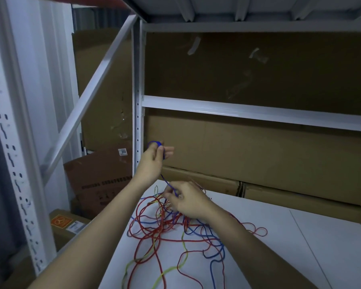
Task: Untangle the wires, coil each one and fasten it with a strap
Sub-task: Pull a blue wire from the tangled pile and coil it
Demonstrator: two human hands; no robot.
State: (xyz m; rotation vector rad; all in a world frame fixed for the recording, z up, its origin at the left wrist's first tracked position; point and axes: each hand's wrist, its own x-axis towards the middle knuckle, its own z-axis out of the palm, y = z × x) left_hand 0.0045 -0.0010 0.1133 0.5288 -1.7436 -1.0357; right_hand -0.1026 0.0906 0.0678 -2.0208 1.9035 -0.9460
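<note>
A tangle of thin red, blue and yellow-green wires [171, 228] lies spread on the white table [311, 247]. My left hand [154, 157] is raised above the table's far edge, with a few small turns of the blue wire [165, 180] wound round its fingers. From there the blue wire runs taut down to my right hand [186, 200], which pinches it just above the pile. Red loops [256, 229] trail to the right of my right forearm. No strap shows anywhere.
A white metal rack post [137, 113] and its shelf beam [248, 112] stand right behind the table, with large cardboard boxes [258, 155] filling the shelves. More boxes [100, 184] sit low at the left, beside a slanted white brace [88, 94].
</note>
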